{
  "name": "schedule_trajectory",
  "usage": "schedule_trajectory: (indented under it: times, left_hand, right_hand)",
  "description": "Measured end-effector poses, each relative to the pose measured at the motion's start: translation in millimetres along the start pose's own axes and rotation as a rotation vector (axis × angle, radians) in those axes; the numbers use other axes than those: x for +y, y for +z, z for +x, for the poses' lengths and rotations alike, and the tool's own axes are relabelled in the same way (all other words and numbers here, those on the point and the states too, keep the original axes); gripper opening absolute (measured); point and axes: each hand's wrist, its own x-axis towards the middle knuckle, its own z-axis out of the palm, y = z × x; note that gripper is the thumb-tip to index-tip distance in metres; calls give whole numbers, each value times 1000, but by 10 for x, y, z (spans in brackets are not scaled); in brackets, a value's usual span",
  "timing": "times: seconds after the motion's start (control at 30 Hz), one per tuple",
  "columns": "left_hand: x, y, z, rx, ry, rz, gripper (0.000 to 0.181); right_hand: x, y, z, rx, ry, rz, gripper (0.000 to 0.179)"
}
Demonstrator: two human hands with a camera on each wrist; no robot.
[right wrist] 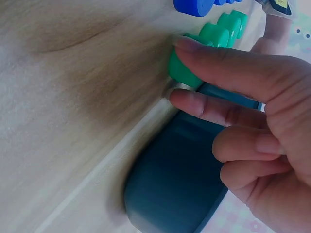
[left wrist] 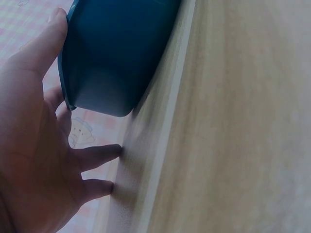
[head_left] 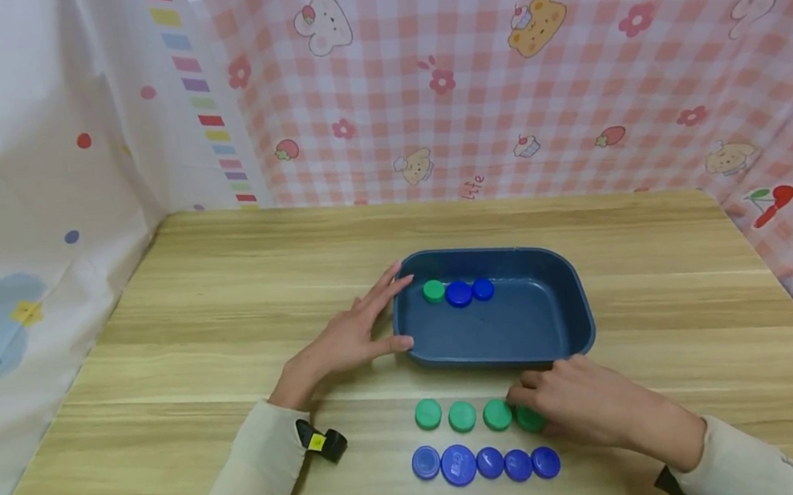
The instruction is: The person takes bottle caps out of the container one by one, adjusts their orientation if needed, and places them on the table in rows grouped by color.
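Observation:
Near the right end of a row of green bottle caps (head_left: 462, 416), my right hand (head_left: 587, 405) has thumb and index finger on either side of the last green cap (right wrist: 181, 72). Its other fingers curl into the palm. My left hand (head_left: 348, 335) is at the left end of a dark blue tray (head_left: 498, 358), thumb and fingers spread over the rim. In the left wrist view, two fingers of that hand (left wrist: 34, 131) reach down beside the tray. Inside the tray lie a green cap (head_left: 433, 290) and two blue caps (head_left: 459, 294).
A row of several blue caps (head_left: 459, 464) lies on the wooden table (head_left: 159, 337), nearer the body than the green row. Pink checked cloth (head_left: 469, 111) hangs behind the table, and white cloth (head_left: 10, 159) hangs on the left.

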Motion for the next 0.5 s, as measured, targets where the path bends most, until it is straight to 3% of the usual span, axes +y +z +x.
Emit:
schedule_trajectory:
  times: [0.23,0.5]
  left_hand:
    - [-4,4,1,1,5,-4,82]
    - [-7,2,0,2,9,7,83]
  right_hand:
    - [-23,-101,-46,56,-21,-70,25]
    - [-48,-375,-64,108,-64,-125,27]
